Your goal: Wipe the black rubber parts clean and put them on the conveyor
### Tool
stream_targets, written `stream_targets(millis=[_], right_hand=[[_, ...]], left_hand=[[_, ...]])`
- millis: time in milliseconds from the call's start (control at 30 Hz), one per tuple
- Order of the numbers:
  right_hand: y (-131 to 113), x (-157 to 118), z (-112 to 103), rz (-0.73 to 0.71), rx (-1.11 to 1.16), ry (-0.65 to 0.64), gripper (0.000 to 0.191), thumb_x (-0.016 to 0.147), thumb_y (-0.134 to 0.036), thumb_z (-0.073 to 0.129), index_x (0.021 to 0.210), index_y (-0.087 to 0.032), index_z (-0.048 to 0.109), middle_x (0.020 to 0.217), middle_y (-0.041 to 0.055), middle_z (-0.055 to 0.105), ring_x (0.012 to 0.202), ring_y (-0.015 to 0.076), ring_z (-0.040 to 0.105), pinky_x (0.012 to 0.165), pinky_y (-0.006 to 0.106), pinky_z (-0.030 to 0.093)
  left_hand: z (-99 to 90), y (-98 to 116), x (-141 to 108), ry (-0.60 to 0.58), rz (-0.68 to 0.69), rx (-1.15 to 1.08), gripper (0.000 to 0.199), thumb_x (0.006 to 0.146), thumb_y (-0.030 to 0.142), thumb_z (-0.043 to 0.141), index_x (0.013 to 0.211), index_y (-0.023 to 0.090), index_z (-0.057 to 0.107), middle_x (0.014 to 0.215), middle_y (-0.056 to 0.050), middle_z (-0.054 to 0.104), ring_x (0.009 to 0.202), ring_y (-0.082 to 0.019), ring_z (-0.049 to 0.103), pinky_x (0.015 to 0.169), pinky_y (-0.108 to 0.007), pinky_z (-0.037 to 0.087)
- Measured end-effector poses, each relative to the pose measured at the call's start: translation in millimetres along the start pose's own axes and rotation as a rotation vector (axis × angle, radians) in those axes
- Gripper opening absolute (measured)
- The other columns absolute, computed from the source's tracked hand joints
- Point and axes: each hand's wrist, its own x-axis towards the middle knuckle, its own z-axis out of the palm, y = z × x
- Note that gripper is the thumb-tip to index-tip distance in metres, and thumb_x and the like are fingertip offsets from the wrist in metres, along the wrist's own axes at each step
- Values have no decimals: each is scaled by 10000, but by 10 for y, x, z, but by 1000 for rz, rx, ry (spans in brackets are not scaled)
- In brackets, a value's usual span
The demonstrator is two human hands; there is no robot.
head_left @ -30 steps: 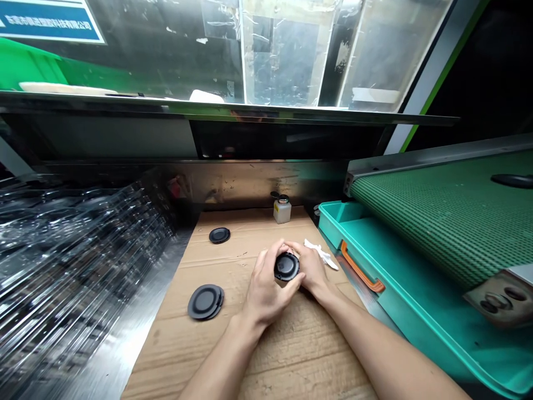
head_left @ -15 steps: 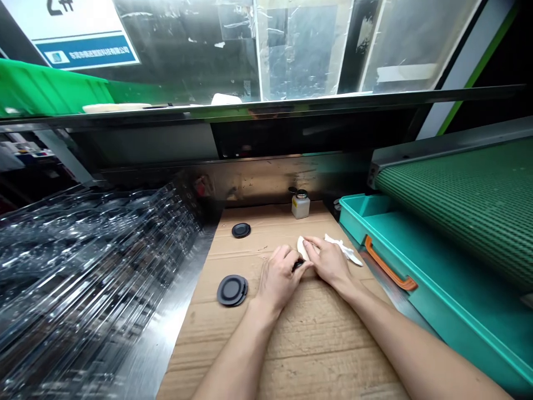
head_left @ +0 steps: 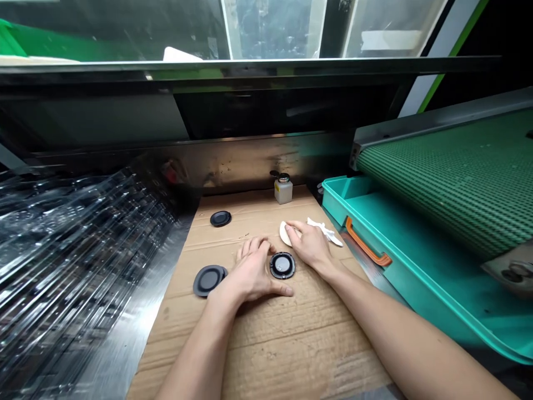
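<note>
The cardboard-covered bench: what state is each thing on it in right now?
left hand: open, fingers spread, resting on the cardboard
right hand: open, fingers on the folded white wipe
folded white wipe: folded, under the right fingers
crumpled white cloth: crumpled, beside the right hand
round black part: flat, silvery centre up
black discs: flat, stacked
small black disc: flat
small white bottle: upright

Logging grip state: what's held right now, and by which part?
Nothing clearly gripped. Right hand rests on a white cloth; left hand lies beside a black disc on the cardboard.
</note>
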Motion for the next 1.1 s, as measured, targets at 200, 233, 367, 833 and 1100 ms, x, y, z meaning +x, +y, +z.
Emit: stream_targets(millis=[200, 233, 367, 833, 1100], right_hand=[[11, -8, 8, -11, 9, 3, 348, 947, -453, 451, 1164, -299, 677, 1088, 8, 715, 1052, 202, 642, 964, 304, 447], [11, -8, 6, -10, 6, 2, 350, 946, -452, 454, 1162, -293, 678, 1091, 10, 714, 1054, 204, 642, 967, 306, 446], [6, 0, -3, 2, -4, -9, 357, 945, -455, 456, 1162, -284, 681, 1107, 17, 708, 1076, 213, 632, 986, 318, 434], [16, -10, 15, 0, -19, -1, 349, 936, -461, 460, 1148, -302, 687, 1080, 11, 717, 1060, 222, 639, 961, 330, 452], [-1, -15, 17, 7, -13, -6, 345, 932, -466, 454, 1138, -321, 690, 1046, 15, 726, 1023, 233, 656, 904, 342, 476]], left_hand=[[67, 26, 3, 6, 34, 36, 609, 554, 616, 776, 996, 259, 556, 1311, -78, 495, 1263, -369, 380, 1035, -571, 301], [67, 47, 8, 13, 35, 28, 616, 542, 588, 796, 1002, 260, 550, 1285, -74, 513, 1245, -364, 397, 1028, -560, 312], [57, 107, 19, 26, 39, -49, 657, 513, 486, 844, 1039, 267, 515, 1163, -50, 562, 1157, -322, 461, 970, -485, 393], [1, -16, 63, 99, -9, -46, 420, 930, 462, 421, 721, 218, 693, 1261, -73, 601, 1237, -288, 454, 1091, -513, 294], [22, 92, -32, 151, 32, 7, 573, 700, 500, 729, 1199, 261, 580, 1218, -91, 607, 1211, -321, 483, 1027, -495, 385]])
